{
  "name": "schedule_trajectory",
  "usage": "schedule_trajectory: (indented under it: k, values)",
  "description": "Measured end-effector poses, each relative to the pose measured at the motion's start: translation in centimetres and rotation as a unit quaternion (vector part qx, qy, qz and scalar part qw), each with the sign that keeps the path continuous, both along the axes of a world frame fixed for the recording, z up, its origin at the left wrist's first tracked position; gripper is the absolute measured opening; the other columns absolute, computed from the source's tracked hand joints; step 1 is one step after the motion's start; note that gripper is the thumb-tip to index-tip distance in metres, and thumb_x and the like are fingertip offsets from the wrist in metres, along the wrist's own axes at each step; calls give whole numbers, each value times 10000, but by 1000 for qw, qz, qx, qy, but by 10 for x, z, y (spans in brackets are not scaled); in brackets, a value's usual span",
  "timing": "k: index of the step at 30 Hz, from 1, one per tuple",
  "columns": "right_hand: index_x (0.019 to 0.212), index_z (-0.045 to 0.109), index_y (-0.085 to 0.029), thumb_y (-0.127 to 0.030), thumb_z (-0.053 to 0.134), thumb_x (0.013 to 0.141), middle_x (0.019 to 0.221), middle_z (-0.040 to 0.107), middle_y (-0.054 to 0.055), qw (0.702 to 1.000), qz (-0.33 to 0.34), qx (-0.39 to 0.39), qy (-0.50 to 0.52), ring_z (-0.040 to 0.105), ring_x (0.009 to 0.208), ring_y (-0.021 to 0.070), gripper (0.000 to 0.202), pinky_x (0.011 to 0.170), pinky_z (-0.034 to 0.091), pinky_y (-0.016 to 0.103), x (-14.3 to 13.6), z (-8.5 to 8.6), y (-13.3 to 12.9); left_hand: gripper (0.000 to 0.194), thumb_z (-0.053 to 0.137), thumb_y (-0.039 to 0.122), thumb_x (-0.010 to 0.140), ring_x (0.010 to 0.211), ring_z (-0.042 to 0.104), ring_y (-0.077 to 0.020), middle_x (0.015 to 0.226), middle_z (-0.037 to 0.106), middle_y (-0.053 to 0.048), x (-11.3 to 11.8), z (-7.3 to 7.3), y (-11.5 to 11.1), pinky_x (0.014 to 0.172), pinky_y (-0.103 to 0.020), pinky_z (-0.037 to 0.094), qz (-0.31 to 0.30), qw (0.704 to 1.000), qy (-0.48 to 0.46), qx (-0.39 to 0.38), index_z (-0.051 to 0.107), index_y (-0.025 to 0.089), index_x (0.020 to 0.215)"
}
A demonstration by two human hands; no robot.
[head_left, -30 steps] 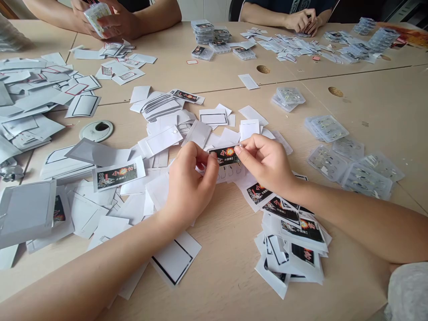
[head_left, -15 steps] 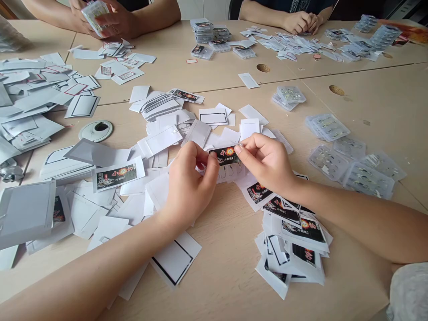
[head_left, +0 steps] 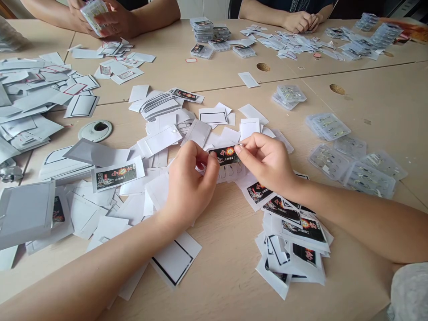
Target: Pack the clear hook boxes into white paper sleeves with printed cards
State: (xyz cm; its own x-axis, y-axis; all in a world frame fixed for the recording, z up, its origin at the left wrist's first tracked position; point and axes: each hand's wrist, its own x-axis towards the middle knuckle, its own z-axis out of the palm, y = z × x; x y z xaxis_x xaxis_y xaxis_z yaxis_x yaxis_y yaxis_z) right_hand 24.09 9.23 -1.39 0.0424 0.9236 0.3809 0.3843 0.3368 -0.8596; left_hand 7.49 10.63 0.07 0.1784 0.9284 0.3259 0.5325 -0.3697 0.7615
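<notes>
Between my two hands is a black printed label with an orange burst and white characters. My left hand pinches its left end between thumb and fingers, while my right hand pinches the right end. Directly below the label shows a clear box of fish hooks, partly hidden by my hands; whether the label touches it I cannot tell. Under my right wrist and nearer me lies a pile of black-printed label sheets. Another printed label rests on white papers left of my left hand.
Clear hook boxes lie to the right. White paper slips spread ahead and left, beside a grey box. Across the table are two people's hands, one pair holding a plastic box, and stacked boxes.
</notes>
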Motion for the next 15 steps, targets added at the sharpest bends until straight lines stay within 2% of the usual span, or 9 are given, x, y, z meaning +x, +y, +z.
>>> schedule_trajectory:
  k: [15]
  values:
    - [586, 369, -193, -217, 571, 831, 614, 497, -16, 1000, -3, 0, 14, 443, 564, 84, 318, 543, 361, 245, -1, 1, 0, 217, 552, 133, 794, 565, 427, -88, 621, 476, 32, 0, -1, 1, 534, -237, 358, -5, 1000, 12, 24, 394, 191, 657]
